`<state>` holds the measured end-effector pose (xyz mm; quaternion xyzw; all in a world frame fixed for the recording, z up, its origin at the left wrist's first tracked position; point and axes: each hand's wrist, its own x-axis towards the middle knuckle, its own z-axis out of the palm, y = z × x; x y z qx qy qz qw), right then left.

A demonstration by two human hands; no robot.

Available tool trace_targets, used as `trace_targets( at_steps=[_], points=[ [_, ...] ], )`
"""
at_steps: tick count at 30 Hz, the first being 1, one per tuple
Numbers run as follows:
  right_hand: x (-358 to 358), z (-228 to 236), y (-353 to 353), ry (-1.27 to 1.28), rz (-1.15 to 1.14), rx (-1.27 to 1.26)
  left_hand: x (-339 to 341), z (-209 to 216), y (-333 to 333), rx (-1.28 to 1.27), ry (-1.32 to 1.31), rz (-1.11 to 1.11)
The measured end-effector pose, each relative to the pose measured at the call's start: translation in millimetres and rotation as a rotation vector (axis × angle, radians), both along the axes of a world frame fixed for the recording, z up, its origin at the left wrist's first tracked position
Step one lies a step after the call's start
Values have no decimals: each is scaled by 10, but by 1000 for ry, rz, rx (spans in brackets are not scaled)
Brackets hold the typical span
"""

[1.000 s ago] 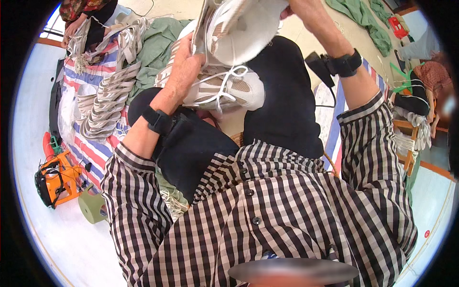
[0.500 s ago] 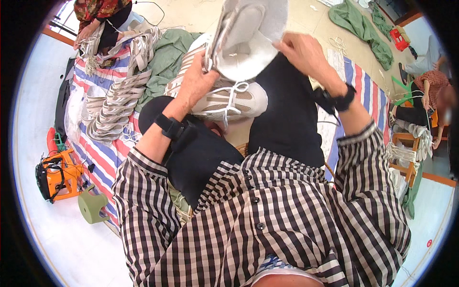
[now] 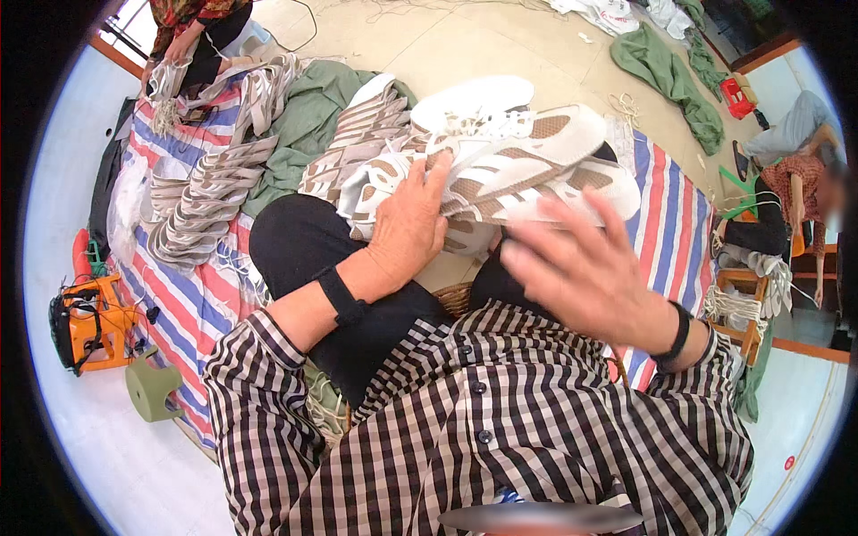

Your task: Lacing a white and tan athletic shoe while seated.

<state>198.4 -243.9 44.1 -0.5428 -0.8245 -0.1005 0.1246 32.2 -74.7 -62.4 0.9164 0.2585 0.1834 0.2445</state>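
Observation:
White and brown shoe uppers (image 3: pixel 536 147) lie across my lap in a loose pile, their toe ends turned to the right. My left hand (image 3: pixel 407 214) is closed on the heel end of one shoe upper, its fingertips among the laces. Above my right thigh, my right hand (image 3: pixel 581 263) is in the air beside the toe ends, blurred by motion. Its fingers are spread and nothing shows in them. Behind the left hand a nested stack of shoe uppers (image 3: pixel 357 129) leans on green cloth.
More nested uppers (image 3: pixel 192 201) lie on the striped sheet (image 3: pixel 174 295) at left. A green stool (image 3: pixel 152 386) and an orange stool (image 3: pixel 96 326) stand at far left. One person (image 3: pixel 188 40) sits at upper left, another (image 3: pixel 800 174) at right near a wooden rack (image 3: pixel 742 308).
The upper that was held up and open in both hands is down among the others on my lap. My right hand has let go and come back toward me, its fingers now spread.

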Motion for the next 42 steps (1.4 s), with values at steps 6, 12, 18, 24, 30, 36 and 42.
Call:
trace_targets(
  at_steps=[6, 12, 18, 24, 30, 36, 42],
  points=[
    [392, -263, 440, -397, -312, -45, 22, 6, -132, -5, 54, -50],
    [199, -238, 220, -647, -185, -183, -274, 389, -112, -169, 228, -131],
    [614, -204, 680, -288, -265, -120, -1046, 232, 26, -66, 37, -84],
    [1543, -221, 1409, -236, -394, -193, -1146, 126, 327, -118, -37, 105],
    [1396, -188, 1424, -222, -375, -258, -984, -166, 789, -260, 86, 93],
    [2250, -686, 1836, -215, -270, -123, -799, -330, 1328, -681, 348, -31],
    [2649, -683, 2447, -184, -229, -197, -311, -223, 1327, -948, 271, 143]
  ],
)
